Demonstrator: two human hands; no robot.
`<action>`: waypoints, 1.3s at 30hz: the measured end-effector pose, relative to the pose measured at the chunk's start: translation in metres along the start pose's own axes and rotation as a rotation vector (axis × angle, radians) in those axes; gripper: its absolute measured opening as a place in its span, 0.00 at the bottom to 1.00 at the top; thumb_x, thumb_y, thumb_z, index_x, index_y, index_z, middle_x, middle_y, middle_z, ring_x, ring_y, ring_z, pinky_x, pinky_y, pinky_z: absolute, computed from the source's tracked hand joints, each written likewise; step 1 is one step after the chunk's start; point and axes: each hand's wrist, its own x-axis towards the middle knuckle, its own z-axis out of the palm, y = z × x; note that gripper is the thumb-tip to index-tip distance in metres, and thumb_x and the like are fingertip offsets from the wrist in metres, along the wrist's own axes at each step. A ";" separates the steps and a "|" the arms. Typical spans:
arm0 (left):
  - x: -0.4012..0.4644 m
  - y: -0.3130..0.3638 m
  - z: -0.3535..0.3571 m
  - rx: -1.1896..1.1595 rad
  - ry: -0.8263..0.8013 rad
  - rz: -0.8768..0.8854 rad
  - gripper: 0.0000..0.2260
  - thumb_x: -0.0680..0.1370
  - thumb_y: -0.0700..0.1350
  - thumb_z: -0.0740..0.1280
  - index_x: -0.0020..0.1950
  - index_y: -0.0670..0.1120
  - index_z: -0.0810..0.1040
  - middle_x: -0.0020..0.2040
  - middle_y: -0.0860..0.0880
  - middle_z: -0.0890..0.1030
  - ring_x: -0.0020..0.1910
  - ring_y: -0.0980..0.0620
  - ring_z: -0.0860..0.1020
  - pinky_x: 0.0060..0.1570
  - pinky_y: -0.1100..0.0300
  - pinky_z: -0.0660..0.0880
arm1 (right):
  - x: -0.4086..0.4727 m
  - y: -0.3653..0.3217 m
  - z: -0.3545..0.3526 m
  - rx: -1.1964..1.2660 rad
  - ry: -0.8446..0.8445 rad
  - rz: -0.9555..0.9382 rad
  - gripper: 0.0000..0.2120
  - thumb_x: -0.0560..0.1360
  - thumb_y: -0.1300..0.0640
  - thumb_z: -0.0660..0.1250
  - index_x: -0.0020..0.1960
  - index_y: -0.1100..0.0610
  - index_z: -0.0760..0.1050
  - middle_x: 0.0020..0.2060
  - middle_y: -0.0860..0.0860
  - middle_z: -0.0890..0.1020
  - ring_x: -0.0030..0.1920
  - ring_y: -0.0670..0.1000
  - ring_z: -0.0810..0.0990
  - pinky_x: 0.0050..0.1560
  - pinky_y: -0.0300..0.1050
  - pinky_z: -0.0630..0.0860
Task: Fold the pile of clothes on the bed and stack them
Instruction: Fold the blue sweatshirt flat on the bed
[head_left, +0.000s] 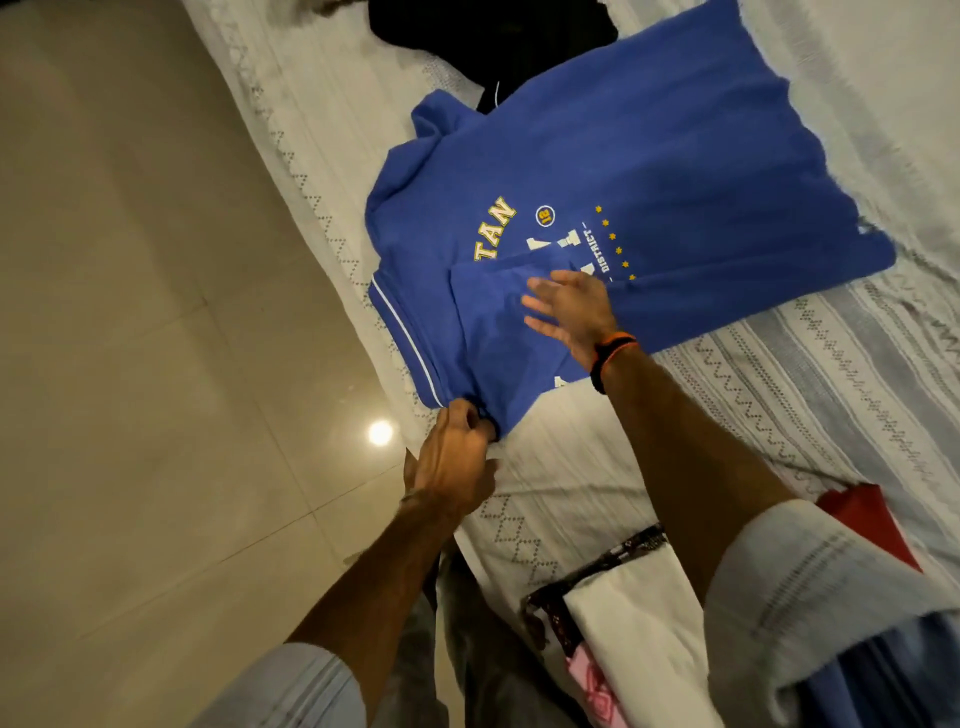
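Left hand (457, 457): curled tight around the near corner of the blue shirt (649, 171), pinching a bunch of fabric right at the edge of the bed (753, 415), floor side.
Right hand (569, 312): fingers spread and pretty much straight, palm down flat on a folded-over flap of the same shirt, not grabbing anything, just pressing. Black and orange wristband (610, 358) on that wrist.
Blue shirt: spread out on the bed, print facing up, yellow and white lettering ("TAN", "DISTRICT", a row of little stars) showing just beyond the right hand's fingertips. One side is folded in over the print, and that's the bit under the right palm. White stripe runs along the edge nearest the floor, a little way up from the left hand.
Shirt vs hands: both hands are at the near end of it, left at the corner, right further in toward the middle; most of the shirt stretches away from them.
Dark garment (493, 36): black heap at the far end, partly tucked under the shirt's far edge.
Near pile (623, 623): white cloth, something dark patterned, a pink piece and a red piece (862, 519) on the bed down by the right forearm, well apart from the blue shirt.
Floor (130, 312): pale tiles on the left with a bright light reflection (380, 432) just beside the left hand.
Sleeves: light-coloured, pushed up on both forearms.
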 end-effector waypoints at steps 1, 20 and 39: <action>0.003 -0.001 -0.001 0.010 0.055 0.023 0.19 0.74 0.50 0.71 0.63 0.47 0.75 0.66 0.48 0.66 0.64 0.46 0.68 0.63 0.54 0.71 | 0.002 0.009 0.000 -0.185 0.083 -0.029 0.19 0.73 0.55 0.72 0.61 0.57 0.73 0.55 0.56 0.81 0.54 0.57 0.82 0.58 0.56 0.79; 0.036 0.021 -0.020 -0.670 0.037 -0.511 0.14 0.72 0.60 0.73 0.44 0.50 0.79 0.40 0.54 0.81 0.43 0.51 0.81 0.47 0.57 0.78 | -0.042 0.123 -0.008 -0.275 0.449 -0.164 0.08 0.75 0.66 0.67 0.54 0.61 0.77 0.44 0.50 0.80 0.45 0.49 0.79 0.45 0.31 0.72; 0.079 0.009 -0.054 -0.549 0.328 -0.557 0.22 0.70 0.67 0.69 0.46 0.48 0.81 0.42 0.51 0.84 0.48 0.47 0.81 0.49 0.55 0.76 | -0.007 0.127 -0.030 0.177 0.387 0.177 0.12 0.73 0.55 0.75 0.34 0.55 0.76 0.28 0.50 0.79 0.31 0.49 0.77 0.37 0.44 0.78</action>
